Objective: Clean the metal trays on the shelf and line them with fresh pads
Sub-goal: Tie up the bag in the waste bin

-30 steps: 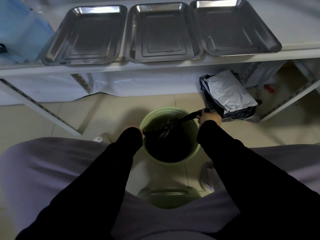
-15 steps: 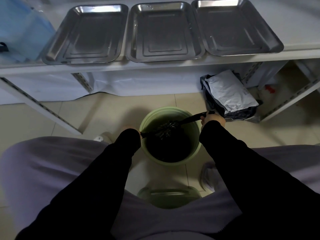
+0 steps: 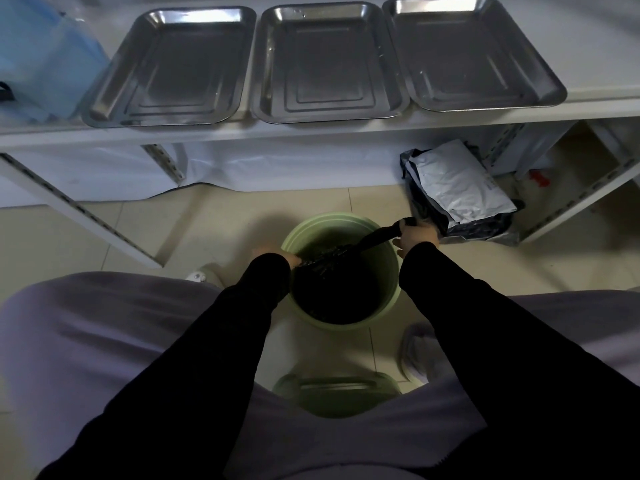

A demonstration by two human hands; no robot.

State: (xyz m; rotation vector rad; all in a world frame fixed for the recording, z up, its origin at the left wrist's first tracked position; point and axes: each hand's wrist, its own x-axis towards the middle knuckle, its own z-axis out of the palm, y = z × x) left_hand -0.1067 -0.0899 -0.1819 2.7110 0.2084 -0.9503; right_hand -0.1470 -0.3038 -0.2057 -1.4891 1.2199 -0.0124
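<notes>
1. Gripping a black bin bag (image 3: 341, 261) at both ends, the person is stretching its twisted neck across the mouth of the green bin (image 3: 388, 299) at the centre of the frame.
2. The right hand (image 3: 417, 235) is closing round the gathered end of the bag at the bin's upper right rim, fingers clamped on the plastic.
3. The left hand (image 3: 277, 256) is meeting the bag at the bin's left rim; the sleeve is covering most of it, so I cannot tell how its fingers are set.
4. The three metal trays (image 3: 329, 60) are lying side by side on the shelf (image 3: 311, 133) across the top of the frame, unlined, no pads in them.
5. A blue pack (image 3: 41, 60) is sitting at the upper left of the shelf; whether it holds the pads cannot be told.
6. Judgement: the step in hand is tying off or seating the bin bag, a preliminary to the tray work.
7. To do it well, both hands should be pulling evenly, keeping the neck tight and centred over the bin so the thin plastic is not tearing at the rim.
8. A green lid (image 3: 334, 393) is lying on the floor at lower centre, near the feet; it should be stepped round.
</notes>
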